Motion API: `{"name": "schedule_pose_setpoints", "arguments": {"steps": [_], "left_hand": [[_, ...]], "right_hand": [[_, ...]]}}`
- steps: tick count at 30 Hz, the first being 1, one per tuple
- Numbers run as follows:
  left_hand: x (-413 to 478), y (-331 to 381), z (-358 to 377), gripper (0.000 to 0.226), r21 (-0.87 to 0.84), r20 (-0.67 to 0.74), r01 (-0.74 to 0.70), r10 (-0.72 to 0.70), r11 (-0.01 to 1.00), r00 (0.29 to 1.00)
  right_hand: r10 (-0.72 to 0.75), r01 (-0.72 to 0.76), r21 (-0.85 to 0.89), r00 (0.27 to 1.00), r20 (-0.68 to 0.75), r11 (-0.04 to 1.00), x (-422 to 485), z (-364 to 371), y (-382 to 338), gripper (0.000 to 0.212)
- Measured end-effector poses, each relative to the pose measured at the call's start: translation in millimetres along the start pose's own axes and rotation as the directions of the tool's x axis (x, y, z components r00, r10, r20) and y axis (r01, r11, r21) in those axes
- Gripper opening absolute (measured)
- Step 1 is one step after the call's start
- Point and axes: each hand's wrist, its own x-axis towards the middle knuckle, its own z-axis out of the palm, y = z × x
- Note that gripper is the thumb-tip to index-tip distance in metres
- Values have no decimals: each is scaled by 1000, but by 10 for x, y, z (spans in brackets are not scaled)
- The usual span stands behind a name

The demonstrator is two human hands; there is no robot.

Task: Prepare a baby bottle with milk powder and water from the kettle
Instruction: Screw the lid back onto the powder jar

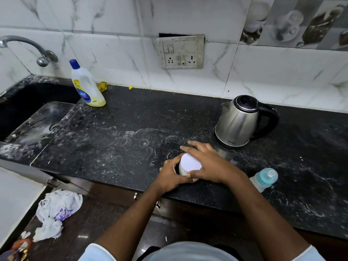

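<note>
A small white-lidded jar of milk powder stands near the front edge of the black counter. My left hand wraps around its body from the left. My right hand lies over its white lid, fingers spread across the far side. A baby bottle with a pale blue collar and clear teat stands to the right of my right wrist. The steel kettle with a black handle and closed lid sits behind, on its base.
A sink and tap lie at the far left. A bottle of yellow liquid stands by the sink, with a yellow cloth behind it. A wall socket is above. Crumpled plastic bags lie on the floor.
</note>
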Motion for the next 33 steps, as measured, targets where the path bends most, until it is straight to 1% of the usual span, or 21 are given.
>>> {"name": "schedule_pose_setpoints", "arguments": {"steps": [1,2,3,4,6,8,10,11,13,15,16,17,19,21,23,26,27,29,31,33], "left_hand": [[1,-9,5,88,2,-5,3,-3,1000,1000],[3,-12,7,87,-4,-12,11,-11,1000,1000],[4,-12,8,87,-15,-14,16,-16,1000,1000],[4,-12,6,88,-22,-10,12,-12,1000,1000],[1,-3,-1,90,-12,-7,-4,4,1000,1000],[-8,15,-11,88,-19,-1,-19,19,1000,1000],[-20,33,-16,86,-23,17,-27,28,999,999],[-26,46,-18,86,-18,18,-19,19,1000,1000],[-31,63,-26,88,-6,11,3,-3,1000,1000],[-23,48,-21,89,6,9,12,-12,1000,1000],[-16,33,-13,89,4,6,13,-13,1000,1000],[-12,17,-2,89,2,1,12,-12,1000,1000],[-14,-3,22,88,9,-23,9,-8,1000,1000],[-16,-17,47,86,30,-60,10,-8,999,998],[-12,-40,77,83,49,-80,-2,6,999,997],[-10,-47,81,82,21,-65,-17,18,1000,998],[-9,-40,68,83,13,-52,-13,14,1000,999],[-3,-29,41,83,16,-35,3,-2,1000,999],[-2,-39,33,80,54,-50,3,0,999,999],[-17,-52,49,78,95,-73,3,4,995,997]], "right_hand": [[-34,31,45,997,69,998,8,-10,-7,94],[-48,43,46,993,109,998,13,-11,-14,92],[-44,41,32,992,116,999,23,-3,-20,87],[-24,23,17,995,98,1000,26,6,-25,82],[51,-51,-33,999,17,998,28,19,-55,77],[127,-134,-144,990,-56,980,51,42,-108,77],[156,-174,-190,982,-105,966,80,53,-133,82],[141,-160,-176,983,-117,971,89,51,-126,83],[58,-68,-110,994,-90,992,88,35,-86,79],[-11,12,-77,1000,25,997,83,31,-39,86],[-27,33,-91,997,70,995,90,44,-26,87],[-40,48,-105,996,76,993,102,62,-11,84],[-73,76,-110,997,27,991,113,93,17,77],[-92,89,-118,996,-19,989,106,114,65,76],[-101,92,-154,993,-52,984,94,154,89,75],[-110,84,-271,991,-82,959,110,189,33,76],[-135,104,-316,988,-80,943,127,181,14,75],[-217,177,-405,975,-55,897,163,145,-13,68],[-288,241,-475,957,-28,846,199,120,-12,61],[-316,266,-507,949,-14,820,225,114,-10,58]]}}
